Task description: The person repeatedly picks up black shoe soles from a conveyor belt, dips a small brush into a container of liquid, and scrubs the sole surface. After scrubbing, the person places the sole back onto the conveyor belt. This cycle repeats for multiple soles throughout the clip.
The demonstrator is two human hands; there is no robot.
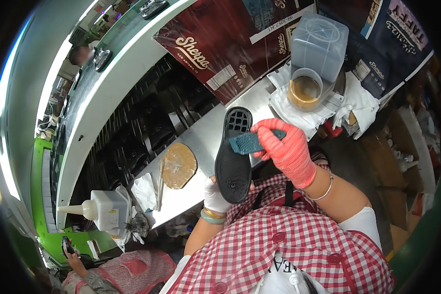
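A black shoe sole (233, 171) is held upright before me, its open grid of cells at the top end. My left hand (214, 197), in a white glove with bare fingertips, grips its lower end from the left; some fingers are hidden behind it. My right hand (288, 153), in a coral-pink knit glove, is closed around a teal brush (245, 144) with a textured face. The brush lies across the sole's upper half, just below the grid; whether it touches is hard to tell.
A metal work surface (207, 128) carries a round amber-brown disc (179, 165) and a thin stick (159, 186). A cut clear container (319, 46) with brown residue stands at back right beside white cloths (361, 110). A nozzled bottle (107, 211) is left; a co-worker's hand (73, 257) shows lower left.
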